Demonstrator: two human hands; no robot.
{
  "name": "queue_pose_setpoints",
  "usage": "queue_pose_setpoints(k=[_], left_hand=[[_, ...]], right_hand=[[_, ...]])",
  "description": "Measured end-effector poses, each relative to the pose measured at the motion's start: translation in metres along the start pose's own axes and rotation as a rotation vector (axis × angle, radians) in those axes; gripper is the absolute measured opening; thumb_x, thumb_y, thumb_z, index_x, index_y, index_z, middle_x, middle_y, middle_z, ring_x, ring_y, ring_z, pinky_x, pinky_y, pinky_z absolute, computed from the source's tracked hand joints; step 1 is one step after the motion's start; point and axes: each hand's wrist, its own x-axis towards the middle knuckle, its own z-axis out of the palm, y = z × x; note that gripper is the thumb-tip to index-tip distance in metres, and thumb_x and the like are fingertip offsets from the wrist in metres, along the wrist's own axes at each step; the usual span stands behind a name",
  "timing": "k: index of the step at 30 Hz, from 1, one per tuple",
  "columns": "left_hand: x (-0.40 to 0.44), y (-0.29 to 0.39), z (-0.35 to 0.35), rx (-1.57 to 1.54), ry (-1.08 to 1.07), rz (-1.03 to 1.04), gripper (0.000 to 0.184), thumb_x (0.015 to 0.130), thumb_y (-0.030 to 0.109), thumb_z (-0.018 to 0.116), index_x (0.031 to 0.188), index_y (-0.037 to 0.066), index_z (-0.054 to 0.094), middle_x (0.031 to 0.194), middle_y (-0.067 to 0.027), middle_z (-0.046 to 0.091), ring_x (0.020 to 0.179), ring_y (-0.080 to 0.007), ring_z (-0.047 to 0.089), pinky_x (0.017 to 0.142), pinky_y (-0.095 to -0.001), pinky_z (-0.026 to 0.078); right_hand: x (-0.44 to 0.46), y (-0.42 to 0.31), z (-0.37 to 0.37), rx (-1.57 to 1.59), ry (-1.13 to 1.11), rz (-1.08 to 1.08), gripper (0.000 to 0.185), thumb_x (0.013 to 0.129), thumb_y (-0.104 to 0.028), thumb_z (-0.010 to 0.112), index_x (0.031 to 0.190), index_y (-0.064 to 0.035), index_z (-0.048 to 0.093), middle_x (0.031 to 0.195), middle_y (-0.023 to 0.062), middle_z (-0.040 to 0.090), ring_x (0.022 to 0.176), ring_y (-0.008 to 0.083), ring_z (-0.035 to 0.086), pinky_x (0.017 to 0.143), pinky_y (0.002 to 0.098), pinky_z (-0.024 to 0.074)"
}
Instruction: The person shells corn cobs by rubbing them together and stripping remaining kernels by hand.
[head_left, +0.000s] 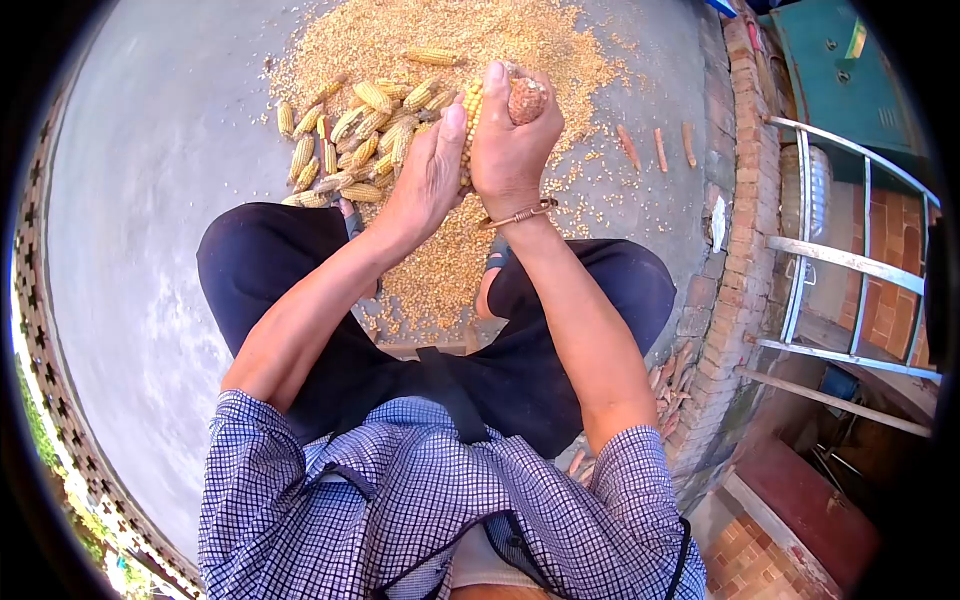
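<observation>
Both hands are raised together above the corn, pressed close. My left hand (pixel 430 178) is closed on an ear of corn (pixel 471 115), whose yellow kernels show between the two hands. My right hand (pixel 512 150) is wrapped round a reddish, stripped corncob (pixel 527 101), its end sticking out above the fingers. The cob and the ear lie side by side; the palms hide where they touch. Beyond my left hand lies a pile of unshelled ears (pixel 372 130). Loose kernels (pixel 430 270) spread on the ground below and in a wide heap farther ahead.
Several bare cobs (pixel 660 150) lie on the concrete floor (pixel 140 260) at right, with more cobs (pixel 672 385) by the low brick wall (pixel 735 270). A white metal ladder-like frame (pixel 850 255) leans past the wall. My bent knees flank the kernels.
</observation>
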Motion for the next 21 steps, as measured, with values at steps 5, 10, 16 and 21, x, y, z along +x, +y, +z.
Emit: queue_pose_setpoints(k=[5,10,16,21], left_hand=[[0.009,0.013,-0.013,-0.104,0.007,-0.148,0.062,0.101,0.057,0.031,0.129,0.006,0.05,0.066,0.0034,0.046,0.051,-0.0042,0.035,0.044,-0.0203,0.029],[0.009,0.01,-0.018,0.068,0.126,0.049,0.06,0.103,0.052,0.029,0.119,0.0,0.055,0.08,-0.0083,0.06,0.061,-0.0131,0.055,0.054,-0.0271,0.045],[0.017,-0.023,-0.008,0.365,0.119,0.331,0.053,0.105,0.038,0.028,0.127,-0.005,0.049,0.1,-0.0263,0.064,0.097,-0.0389,0.063,0.085,-0.0438,0.047],[0.006,-0.01,0.0,0.164,0.054,0.143,0.056,0.105,0.04,0.027,0.127,-0.006,0.05,0.109,-0.024,0.062,0.102,-0.0313,0.061,0.09,-0.0397,0.045]], right_hand=[[0.012,0.011,0.004,0.273,-0.139,0.188,0.027,0.094,-0.026,0.064,0.095,0.0013,0.063,0.077,0.0019,0.061,0.07,0.0098,0.056,0.064,0.0264,0.0468],[0.014,-0.006,0.001,0.595,-0.27,0.364,0.027,0.097,-0.025,0.06,0.106,0.0005,0.061,0.081,-0.0002,0.062,0.07,0.0081,0.056,0.065,0.0249,0.0473],[-0.007,-0.014,0.016,0.319,-0.076,0.263,0.019,0.097,-0.016,0.058,0.097,0.0001,0.049,0.071,0.007,0.063,0.065,0.0149,0.065,0.061,0.0277,0.0523],[-0.003,-0.003,0.011,0.014,0.042,0.083,0.023,0.094,-0.018,0.064,0.086,-0.0009,0.051,0.07,0.0059,0.061,0.062,0.0137,0.059,0.058,0.0284,0.0477]])
